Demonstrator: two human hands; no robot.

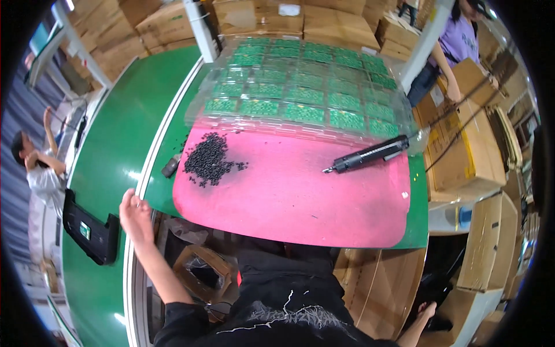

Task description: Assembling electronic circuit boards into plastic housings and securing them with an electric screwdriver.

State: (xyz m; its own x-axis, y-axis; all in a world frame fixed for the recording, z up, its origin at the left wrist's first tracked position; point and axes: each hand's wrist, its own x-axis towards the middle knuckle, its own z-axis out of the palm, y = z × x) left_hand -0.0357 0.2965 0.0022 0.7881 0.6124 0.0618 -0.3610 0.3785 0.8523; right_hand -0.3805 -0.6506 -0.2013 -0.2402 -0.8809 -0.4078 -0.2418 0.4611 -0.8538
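My left hand (137, 218) is raised over the metal rail beside the green conveyor, its fingers loosely bent and apart, with nothing in it. Low on the right, my right hand (426, 312) has its fingers curled at the edge of a black piece (440, 289) among cardboard boxes; its exact shape is lost in the dark. On the pink mat (277, 202) lie a pile of small black screws (208, 159) and a black electric screwdriver (370, 155), its bit pointing left. Behind them, clear plastic trays (300, 87) hold rows of green circuit boards.
A black housing (89, 228) with a small green board in it rests on the green conveyor (124, 127) at left. A small dark object (170, 166) sits left of the mat. Cardboard boxes (462, 150) crowd the right side. Other people are at far left and upper right.
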